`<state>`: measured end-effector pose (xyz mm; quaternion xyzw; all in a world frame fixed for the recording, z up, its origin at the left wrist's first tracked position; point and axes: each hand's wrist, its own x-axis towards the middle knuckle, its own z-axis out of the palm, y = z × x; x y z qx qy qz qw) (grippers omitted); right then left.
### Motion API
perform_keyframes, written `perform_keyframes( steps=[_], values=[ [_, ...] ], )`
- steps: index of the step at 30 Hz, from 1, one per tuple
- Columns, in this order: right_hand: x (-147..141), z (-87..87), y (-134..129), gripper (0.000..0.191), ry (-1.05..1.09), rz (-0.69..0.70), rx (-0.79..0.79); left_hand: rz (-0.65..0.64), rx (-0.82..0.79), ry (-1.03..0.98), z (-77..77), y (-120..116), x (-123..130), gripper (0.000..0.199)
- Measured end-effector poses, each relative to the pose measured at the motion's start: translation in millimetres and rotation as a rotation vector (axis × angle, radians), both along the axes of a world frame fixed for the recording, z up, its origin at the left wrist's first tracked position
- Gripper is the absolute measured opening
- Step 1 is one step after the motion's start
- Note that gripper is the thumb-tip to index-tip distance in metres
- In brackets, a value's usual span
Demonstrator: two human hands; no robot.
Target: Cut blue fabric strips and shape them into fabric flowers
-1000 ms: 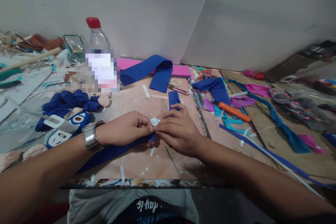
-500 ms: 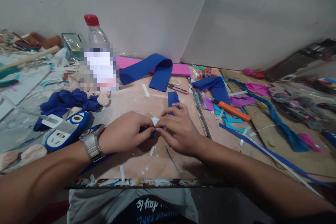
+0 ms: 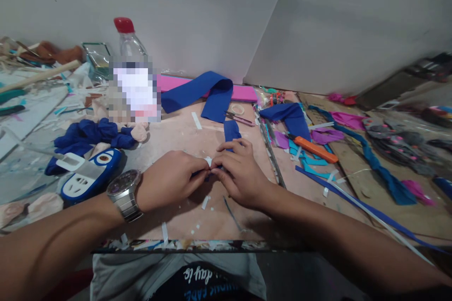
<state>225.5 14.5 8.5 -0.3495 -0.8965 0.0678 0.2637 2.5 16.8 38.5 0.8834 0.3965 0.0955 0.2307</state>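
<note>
My left hand (image 3: 176, 174), with a metal watch (image 3: 123, 193) on its wrist, is closed in a pinch at the middle of the work surface. Against its fingertips, my right hand (image 3: 240, 169) pinches too. Between them is a blue fabric strip (image 3: 231, 130); its free end sticks out beyond my right fingers, and the rest is mostly hidden. A small white piece (image 3: 208, 162) shows at the meeting fingertips. Beyond the hands, a wider blue fabric band (image 3: 215, 96) lies folded over, with small pink-handled snips (image 3: 240, 118) beside it.
On the left are a blue-and-white power strip (image 3: 92, 176), gathered blue fabric (image 3: 93, 136) and a red-capped bottle (image 3: 129, 40). An orange utility knife (image 3: 314, 148) lies on the right among fabric scraps, near a teal strip (image 3: 374, 160) on cardboard (image 3: 356, 169). A pale wall (image 3: 197, 19) stands behind.
Both hands stay together at nearly the same spot. My left wrist has rolled slightly, showing more of the watch face, and the strip's free end has shifted a little left.
</note>
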Motion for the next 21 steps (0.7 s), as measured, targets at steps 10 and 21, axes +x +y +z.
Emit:
perform_keyframes(
  steps=[10,21],
  values=[
    [0.7,1.5,-1.4,0.006,-0.002,-0.004,0.000,0.020,0.032,0.065,-3.4,-0.3,2.1,0.037],
    [0.9,3.5,0.3,0.009,0.002,-0.023,0.013,0.103,-0.075,-0.096,-1.2,-0.4,1.0,0.035]
  ],
)
